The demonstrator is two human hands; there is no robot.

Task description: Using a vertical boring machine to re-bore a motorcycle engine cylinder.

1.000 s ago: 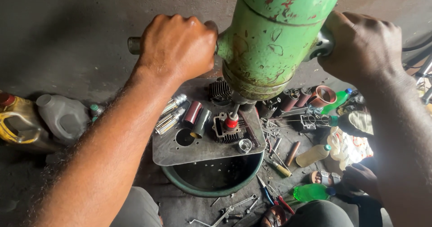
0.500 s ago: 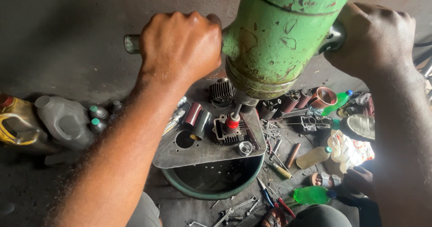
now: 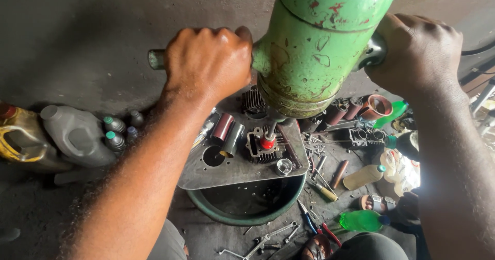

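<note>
Green press body (image 3: 325, 48) hangs right over the finned cylinder (image 3: 264, 145) on the steel plate (image 3: 232, 170), left hand (image 3: 209, 64) and right hand (image 3: 412, 51) clamped on its side handles, steadying it

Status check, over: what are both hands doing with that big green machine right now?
Left hand and right hand shut on the side handles. Green drill over finned cylinder on plate. Nothing in the way.

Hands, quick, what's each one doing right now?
Left hand: closed around the left handle of the green machine.
Right hand: closed on the right handle.
</note>
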